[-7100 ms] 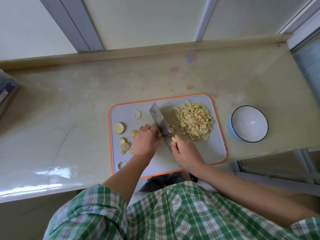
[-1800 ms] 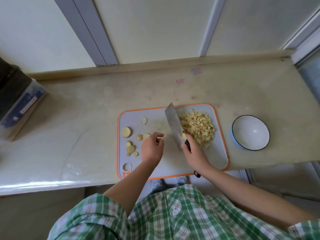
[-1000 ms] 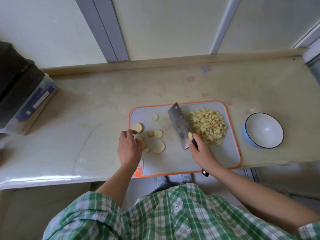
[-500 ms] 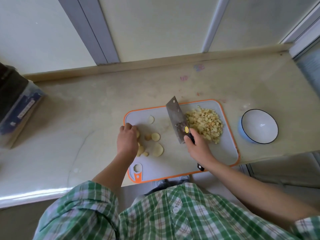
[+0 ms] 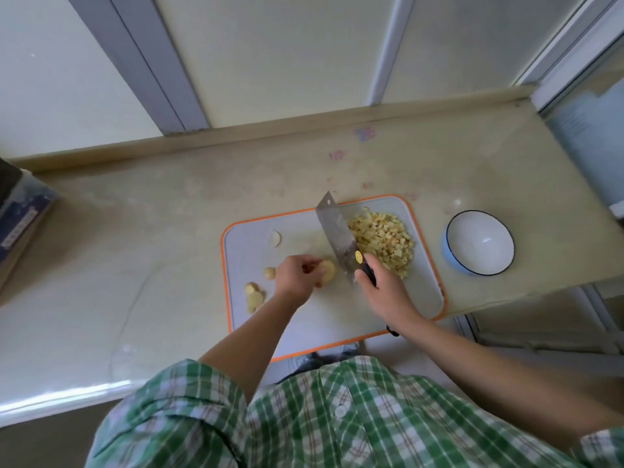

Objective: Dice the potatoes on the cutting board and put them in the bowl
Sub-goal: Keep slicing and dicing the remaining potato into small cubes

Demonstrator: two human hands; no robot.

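A grey cutting board (image 5: 324,312) with an orange rim lies on the counter. My left hand (image 5: 295,276) pinches a round potato slice (image 5: 328,270) near the board's middle. My right hand (image 5: 381,288) grips the black handle of a cleaver (image 5: 336,234), whose blade stands between the slice and a pile of diced potato (image 5: 383,243) at the board's far right. Loose potato slices (image 5: 255,295) lie at the board's left, with one more slice (image 5: 274,238) farther back. A white bowl (image 5: 479,243) with a blue outside stands right of the board, with nothing in it.
The beige counter (image 5: 152,265) ends at a front edge near my body and at a raised back ledge. A dark box (image 5: 20,224) sits at the far left. The counter's right end lies just past the bowl.
My left hand has moved from the slices at the board's left toward the middle, bringing a slice beside the cleaver. The cleaver stays by the diced pile.
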